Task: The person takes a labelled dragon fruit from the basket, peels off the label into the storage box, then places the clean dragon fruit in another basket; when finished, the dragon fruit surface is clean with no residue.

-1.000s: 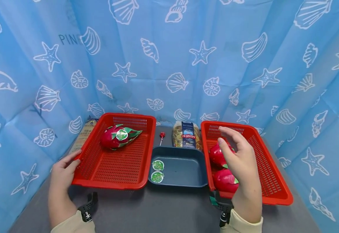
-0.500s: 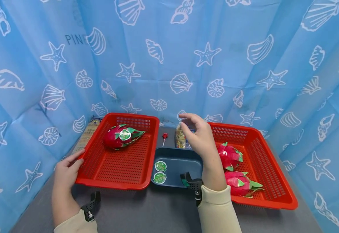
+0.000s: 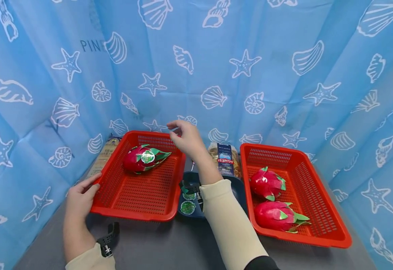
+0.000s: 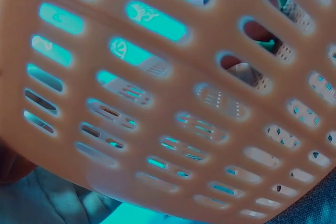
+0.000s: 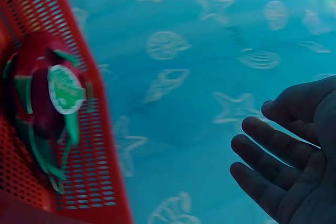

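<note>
My left hand [image 3: 80,197] grips the near left rim of the left red plastic basket [image 3: 139,216]. In the left wrist view the slotted wall of that basket [image 4: 173,95] fills the frame, and part of the hand [image 4: 52,198] shows at its lower edge. A dragon fruit [image 3: 139,159] with a round green-and-white sticker lies inside. My right hand [image 3: 187,138], holding nothing, is over that basket's far right corner, with fingers loosely bent. In the right wrist view its fingers [image 5: 262,182] are apart from the stickered dragon fruit [image 5: 42,98].
A red basket [image 3: 314,176] on the right holds two dragon fruits [image 3: 277,216]. Between the baskets a dark blue tray [image 3: 238,191] bears round stickers [image 3: 187,207], partly behind my right arm. A pasta bag [image 3: 226,159] stands behind it. A paper packet [image 3: 105,153] lies behind the left basket.
My right hand has moved left from over the right basket, across the tray, to the left basket's far corner. The left hand stays on its basket's rim. The head view has shifted slightly.
</note>
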Demonstrator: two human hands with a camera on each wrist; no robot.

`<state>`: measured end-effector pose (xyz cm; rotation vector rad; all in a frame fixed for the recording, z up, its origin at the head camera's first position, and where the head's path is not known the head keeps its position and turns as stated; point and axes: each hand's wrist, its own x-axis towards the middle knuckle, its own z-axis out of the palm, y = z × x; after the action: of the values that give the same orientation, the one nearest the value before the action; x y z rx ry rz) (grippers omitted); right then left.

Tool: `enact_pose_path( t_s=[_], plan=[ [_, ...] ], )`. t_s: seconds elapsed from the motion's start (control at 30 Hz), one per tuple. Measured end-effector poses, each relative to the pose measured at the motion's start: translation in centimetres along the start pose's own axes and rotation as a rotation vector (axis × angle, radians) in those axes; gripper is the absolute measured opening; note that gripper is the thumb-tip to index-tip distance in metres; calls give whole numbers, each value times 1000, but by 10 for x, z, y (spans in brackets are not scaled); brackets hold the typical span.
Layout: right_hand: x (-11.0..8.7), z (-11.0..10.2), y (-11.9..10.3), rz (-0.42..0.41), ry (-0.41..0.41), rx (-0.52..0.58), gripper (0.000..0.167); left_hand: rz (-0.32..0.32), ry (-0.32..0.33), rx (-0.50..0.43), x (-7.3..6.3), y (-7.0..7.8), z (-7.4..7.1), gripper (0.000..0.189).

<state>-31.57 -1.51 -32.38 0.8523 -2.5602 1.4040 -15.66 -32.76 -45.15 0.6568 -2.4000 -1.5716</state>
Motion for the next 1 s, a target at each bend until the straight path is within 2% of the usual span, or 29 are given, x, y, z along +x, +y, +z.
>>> enact_pose_path(
  t_s=[0.27, 0.5, 0.67, 0.77, 0.9, 1.0],
  plan=[
    [37, 38, 25, 124, -198, -116, 33, 25, 6, 0, -1, -2, 3, 45],
    [48, 62, 59, 220, -393, -189, 34, 25, 13, -20, 0, -6, 3, 44],
    [51, 81, 73, 227, -516, -171, 38, 29, 14, -29, 0, -5, 0, 45],
    [51, 90, 78, 228, -492, -182, 36, 34, -2, -34, 2, -4, -1, 45],
    [53, 97, 79, 245, -388, -206, 25, 23, -17, -53, 4, -2, -1, 47],
    [55, 101, 79, 248, -345, -212, 19, 12, -10, -64, 5, -2, -2, 47]
  ],
)
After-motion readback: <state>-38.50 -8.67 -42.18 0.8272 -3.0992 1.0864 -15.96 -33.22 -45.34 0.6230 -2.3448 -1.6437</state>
